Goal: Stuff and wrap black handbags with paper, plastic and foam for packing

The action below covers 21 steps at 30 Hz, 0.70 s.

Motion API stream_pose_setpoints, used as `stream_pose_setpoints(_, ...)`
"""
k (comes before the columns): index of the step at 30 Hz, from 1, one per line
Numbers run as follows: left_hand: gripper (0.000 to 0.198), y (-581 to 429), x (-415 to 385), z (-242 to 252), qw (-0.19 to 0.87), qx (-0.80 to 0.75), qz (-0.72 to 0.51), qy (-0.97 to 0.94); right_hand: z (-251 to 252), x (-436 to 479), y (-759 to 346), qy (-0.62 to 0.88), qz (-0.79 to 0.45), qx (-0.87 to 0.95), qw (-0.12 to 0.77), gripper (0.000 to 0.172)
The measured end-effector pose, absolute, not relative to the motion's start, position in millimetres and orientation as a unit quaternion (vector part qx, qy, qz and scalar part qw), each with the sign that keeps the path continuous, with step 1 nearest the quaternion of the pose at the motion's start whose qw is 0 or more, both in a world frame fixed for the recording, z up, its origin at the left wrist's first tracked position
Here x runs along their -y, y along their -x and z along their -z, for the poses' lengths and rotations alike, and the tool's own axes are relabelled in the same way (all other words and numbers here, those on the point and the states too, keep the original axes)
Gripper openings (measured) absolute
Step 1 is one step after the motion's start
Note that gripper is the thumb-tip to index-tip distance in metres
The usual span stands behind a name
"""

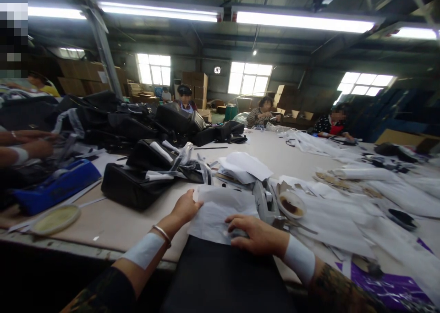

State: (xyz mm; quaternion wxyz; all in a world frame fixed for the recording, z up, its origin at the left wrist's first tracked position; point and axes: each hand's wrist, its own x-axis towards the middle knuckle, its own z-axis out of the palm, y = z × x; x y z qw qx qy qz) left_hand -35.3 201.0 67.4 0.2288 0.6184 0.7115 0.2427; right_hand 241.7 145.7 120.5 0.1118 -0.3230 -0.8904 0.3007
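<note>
A thin white sheet (220, 212), apparently paper, lies in front of me, overlapping the far end of a flat black piece (223, 276) that reaches towards my body. Its left edge is pinched between the thumb and fingers of my left hand (185, 208). My right hand (254, 233) rests over the sheet's right part, fingers bent and apart, thumb separate. Just beyond the right hand stands a grey tape dispenser (266, 200). More white sheets (245, 166) are piled behind it. To the left sits a black bag (132, 184) with white wrapping on its straps.
A blue tape dispenser (62, 184) and a round pale lid (55, 219) are at left, near a co-worker's blurred hands (30, 143). Black bags (134, 120) are heaped behind. A bowl with brown residue (292, 205), white wrapping (337, 221) and purple plastic (388, 285) lie right. Several people sit beyond.
</note>
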Motion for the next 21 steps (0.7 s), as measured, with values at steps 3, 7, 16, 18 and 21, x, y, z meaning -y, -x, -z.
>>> stream_pose_setpoints(3, 0.065, 33.8, -201.8, -68.7, 0.219, -0.713, -0.229, -0.625, -114.3, -166.6, -238.1, 0.383, -0.305, 0.861, 0.137, 0.034)
stream_pose_setpoints(7, 0.060, 32.1, -199.1, -71.7, 0.201, -0.715, -0.209, -0.636, -107.6, -180.8, -223.6, 0.405, -0.209, 0.885, 0.099, 0.043)
stream_pose_setpoints(16, 0.027, 17.4, -189.8, -141.3, 0.121, -0.688, -0.163, -0.697, -86.9, -171.9, -206.4, 0.376, -0.165, 0.911, -0.026, 0.074)
stream_pose_setpoints(18, 0.026, -3.4, -185.4, -166.7, 0.109, -0.644, -0.181, -0.735, -85.8, -171.8, -205.8, 0.374, -0.155, 0.914, -0.021, 0.075)
stream_pose_setpoints(21, 0.019, -46.2, -183.4, -189.6, 0.173, -0.501, -0.211, -0.822, -83.2, -171.3, -204.2, 0.365, -0.130, 0.922, 0.000, 0.068)
